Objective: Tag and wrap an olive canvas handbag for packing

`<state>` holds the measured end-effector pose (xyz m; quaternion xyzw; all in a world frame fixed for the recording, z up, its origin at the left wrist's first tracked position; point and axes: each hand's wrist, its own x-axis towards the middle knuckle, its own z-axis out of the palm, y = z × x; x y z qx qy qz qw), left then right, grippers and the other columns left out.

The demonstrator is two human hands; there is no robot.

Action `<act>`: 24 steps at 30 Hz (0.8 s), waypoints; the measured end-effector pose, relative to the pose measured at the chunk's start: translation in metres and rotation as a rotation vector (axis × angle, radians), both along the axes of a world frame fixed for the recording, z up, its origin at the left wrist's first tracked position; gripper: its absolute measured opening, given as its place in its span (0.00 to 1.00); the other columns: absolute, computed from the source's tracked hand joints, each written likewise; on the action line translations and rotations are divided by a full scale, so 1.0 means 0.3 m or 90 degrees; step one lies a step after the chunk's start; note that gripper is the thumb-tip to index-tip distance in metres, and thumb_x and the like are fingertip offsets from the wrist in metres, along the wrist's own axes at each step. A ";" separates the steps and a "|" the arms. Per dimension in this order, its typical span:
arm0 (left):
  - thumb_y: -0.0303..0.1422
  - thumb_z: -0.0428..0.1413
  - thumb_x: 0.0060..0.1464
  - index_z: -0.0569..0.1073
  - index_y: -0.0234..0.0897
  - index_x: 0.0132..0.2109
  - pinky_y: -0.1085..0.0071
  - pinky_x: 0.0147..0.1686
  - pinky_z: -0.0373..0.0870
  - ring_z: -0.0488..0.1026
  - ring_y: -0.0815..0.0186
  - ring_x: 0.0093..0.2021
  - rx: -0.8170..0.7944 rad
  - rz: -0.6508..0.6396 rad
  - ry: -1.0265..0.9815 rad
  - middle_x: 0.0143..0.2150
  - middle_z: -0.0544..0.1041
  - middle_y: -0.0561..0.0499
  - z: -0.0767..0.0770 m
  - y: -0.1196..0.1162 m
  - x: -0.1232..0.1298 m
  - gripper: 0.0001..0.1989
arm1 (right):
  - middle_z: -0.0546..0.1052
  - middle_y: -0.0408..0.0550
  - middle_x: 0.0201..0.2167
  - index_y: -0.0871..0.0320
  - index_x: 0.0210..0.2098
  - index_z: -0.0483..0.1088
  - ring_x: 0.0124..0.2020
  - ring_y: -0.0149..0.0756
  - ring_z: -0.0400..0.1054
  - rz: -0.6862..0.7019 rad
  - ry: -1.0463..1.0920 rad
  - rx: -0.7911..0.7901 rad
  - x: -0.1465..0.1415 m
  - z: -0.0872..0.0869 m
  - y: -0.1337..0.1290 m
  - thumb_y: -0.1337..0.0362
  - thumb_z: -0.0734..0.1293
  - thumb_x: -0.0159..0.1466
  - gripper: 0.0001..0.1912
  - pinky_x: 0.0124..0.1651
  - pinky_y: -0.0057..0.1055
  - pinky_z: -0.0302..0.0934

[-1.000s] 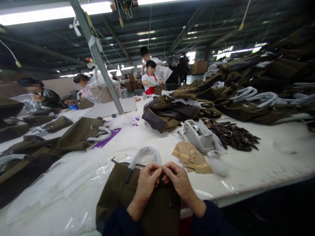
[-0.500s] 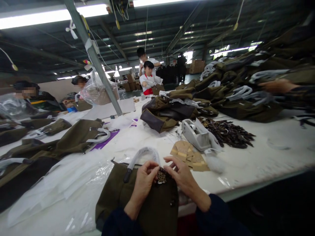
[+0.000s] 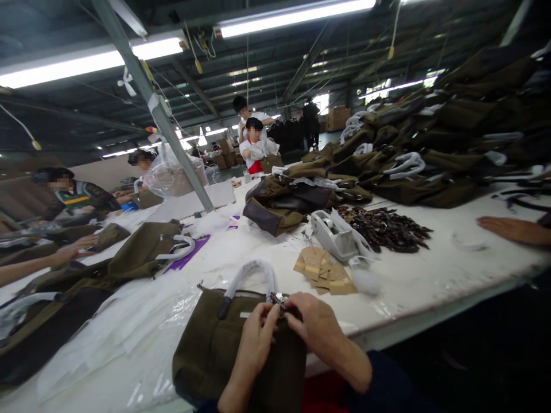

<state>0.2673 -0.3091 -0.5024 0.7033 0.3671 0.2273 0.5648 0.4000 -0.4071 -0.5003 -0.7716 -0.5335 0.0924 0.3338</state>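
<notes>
Nearer the wearer than the tape dispenser point(image 3: 333, 235), and left of it, fingers cover most of a small dark trinket point(image 3: 279, 299), so its outline and how it joins the bag cannot be made out. The left hand point(image 3: 257, 335) is narrow, thumb and fingertips pinched on the trinket; the right hand point(image 3: 316, 321) curls in opposite, holding the same piece, some of its fingertips out of sight. Far right of the dispenser another person's hand point(image 3: 512, 229) is cut off by the picture's edge, and far left of it a co-worker's hand point(image 3: 77, 250) reaches over olive bags, its owner out of view. The white table point(image 3: 434, 281) runs under everything, with clear plastic sheeting point(image 3: 142, 344) to the dispenser's left, brown cards point(image 3: 322, 272) just before it, a pile of dark pieces point(image 3: 398, 230) close on its right and a tall heap of bags point(image 3: 451, 143) beyond. Past it, across the table, stands a person in white and red point(image 3: 255, 150), under tube lights; a slanting metal post point(image 3: 159, 115) rises to the left. Before and left of the dispenser, at the table's near edge, lies the olive bag point(image 3: 206, 338), plain cloth, its arched handle point(image 3: 253, 269) wrapped in whitish film and ending in a dark tab, a small white strip showing beside the left hand
</notes>
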 end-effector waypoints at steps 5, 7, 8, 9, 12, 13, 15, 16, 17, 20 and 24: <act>0.45 0.66 0.44 0.74 0.31 0.33 0.77 0.23 0.64 0.70 0.69 0.27 -0.170 -0.026 -0.033 0.28 0.75 0.51 -0.019 0.068 -0.013 0.20 | 0.79 0.46 0.39 0.56 0.39 0.76 0.40 0.36 0.72 0.168 0.172 0.046 -0.085 -0.002 -0.014 0.67 0.68 0.61 0.06 0.44 0.28 0.60; 0.45 0.66 0.44 0.72 0.32 0.31 0.77 0.23 0.65 0.68 0.72 0.23 -0.190 -0.035 -0.041 0.25 0.74 0.53 -0.029 0.086 -0.019 0.19 | 0.78 0.45 0.35 0.57 0.36 0.74 0.36 0.34 0.71 0.148 0.225 0.069 -0.061 -0.013 -0.013 0.66 0.66 0.64 0.05 0.40 0.27 0.59; 0.46 0.64 0.45 0.72 0.33 0.31 0.76 0.23 0.66 0.67 0.73 0.21 -0.198 -0.039 -0.047 0.24 0.73 0.54 -0.032 0.089 -0.021 0.20 | 0.78 0.45 0.32 0.58 0.35 0.73 0.33 0.33 0.70 0.110 0.239 0.070 -0.040 -0.020 -0.009 0.65 0.65 0.64 0.05 0.37 0.26 0.59; 0.47 0.63 0.46 0.71 0.33 0.32 0.76 0.22 0.67 0.64 0.75 0.18 -0.205 -0.044 -0.053 0.23 0.72 0.56 -0.033 0.090 -0.023 0.20 | 0.77 0.45 0.30 0.59 0.35 0.72 0.31 0.33 0.70 0.068 0.238 0.061 -0.016 -0.027 -0.001 0.65 0.65 0.65 0.05 0.35 0.27 0.57; 0.50 0.62 0.46 0.69 0.35 0.35 0.79 0.14 0.58 0.55 0.79 0.13 -0.211 -0.050 -0.060 0.20 0.69 0.60 -0.030 0.082 -0.022 0.22 | 0.76 0.46 0.28 0.60 0.39 0.70 0.30 0.35 0.69 0.003 0.173 -0.012 0.039 -0.046 0.033 0.63 0.68 0.63 0.08 0.33 0.28 0.55; 0.51 0.62 0.46 0.69 0.35 0.36 0.80 0.12 0.54 0.52 0.79 0.12 -0.212 -0.050 -0.059 0.19 0.68 0.60 -0.027 0.079 -0.021 0.23 | 0.76 0.47 0.29 0.60 0.41 0.69 0.32 0.37 0.70 -0.002 0.161 -0.035 0.047 -0.049 0.045 0.62 0.69 0.62 0.10 0.33 0.29 0.54; 0.54 0.61 0.46 0.68 0.35 0.36 0.81 0.10 0.47 0.50 0.80 0.11 -0.215 -0.050 -0.059 0.18 0.67 0.61 -0.023 0.075 -0.021 0.25 | 0.77 0.51 0.33 0.60 0.41 0.68 0.35 0.39 0.71 -0.015 0.182 -0.055 0.047 -0.051 0.068 0.63 0.70 0.61 0.12 0.34 0.29 0.55; 0.55 0.60 0.46 0.67 0.36 0.36 0.81 0.10 0.46 0.49 0.79 0.11 -0.217 -0.048 -0.060 0.18 0.67 0.61 -0.021 0.074 -0.021 0.26 | 0.77 0.51 0.34 0.60 0.40 0.67 0.35 0.39 0.72 -0.023 0.210 -0.057 0.041 -0.050 0.078 0.64 0.71 0.60 0.11 0.34 0.28 0.56; 0.56 0.59 0.46 0.67 0.36 0.35 0.81 0.10 0.46 0.49 0.79 0.11 -0.217 -0.047 -0.062 0.18 0.68 0.60 -0.020 0.074 -0.021 0.26 | 0.77 0.50 0.33 0.59 0.40 0.66 0.33 0.37 0.72 -0.029 0.252 -0.058 0.033 -0.051 0.088 0.66 0.70 0.60 0.11 0.33 0.27 0.56; 0.57 0.59 0.45 0.64 0.38 0.32 0.80 0.10 0.48 0.52 0.78 0.11 -0.210 -0.039 -0.073 0.18 0.69 0.59 -0.013 0.074 -0.023 0.26 | 0.74 0.41 0.23 0.57 0.39 0.62 0.18 0.29 0.67 -0.025 0.404 -0.077 -0.006 -0.058 0.116 0.68 0.67 0.62 0.09 0.23 0.24 0.55; 0.55 0.59 0.47 0.65 0.37 0.29 0.78 0.13 0.55 0.59 0.76 0.12 -0.172 -0.032 -0.091 0.18 0.71 0.56 0.017 0.073 -0.035 0.24 | 0.71 0.37 0.16 0.56 0.35 0.58 0.15 0.30 0.67 -0.025 0.589 -0.086 -0.076 -0.073 0.147 0.68 0.62 0.67 0.06 0.17 0.21 0.58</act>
